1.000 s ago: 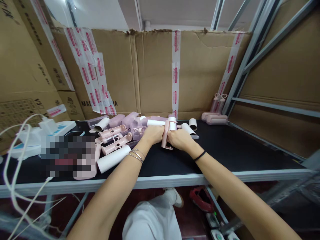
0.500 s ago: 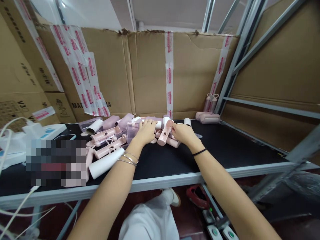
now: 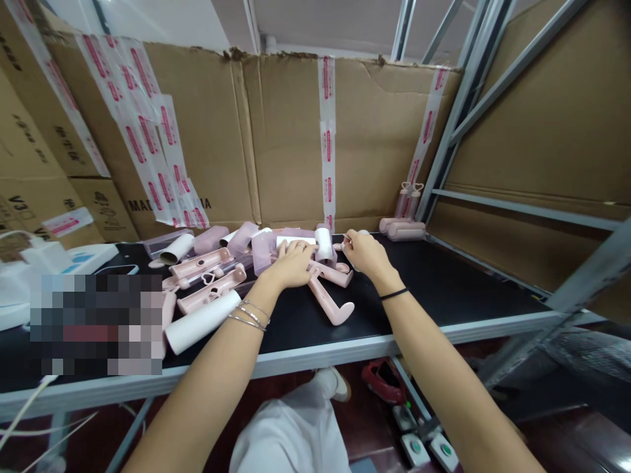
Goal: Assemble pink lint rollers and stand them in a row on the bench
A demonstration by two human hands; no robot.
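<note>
My left hand (image 3: 294, 264) lies palm down over the pile of pink parts and white rolls, its fingers stretched out and loosely spread. Beneath them is a white roll (image 3: 296, 242); the contact is partly hidden. A shorter white roll (image 3: 323, 244) stands between my hands. My right hand (image 3: 365, 253) is closed, fingertips pinched around something too small and covered to identify. In front of both hands a pink part with a bent rounded end (image 3: 329, 301) rests on the black surface, with another pink tube-like part (image 3: 336, 274) behind it.
A long white roll (image 3: 202, 322) and pink half-shells (image 3: 211, 289) lie on the left, by a blurred patch and a power strip (image 3: 89, 255). Pink cylinders (image 3: 404, 230) sit at the back right. Cardboard (image 3: 286, 138) walls the back; a metal edge (image 3: 325, 355) runs along the front.
The pink part that was upright at my right hand now lies on the black surface nearer me. My right hand has moved slightly back and right. The view has shifted a little.
</note>
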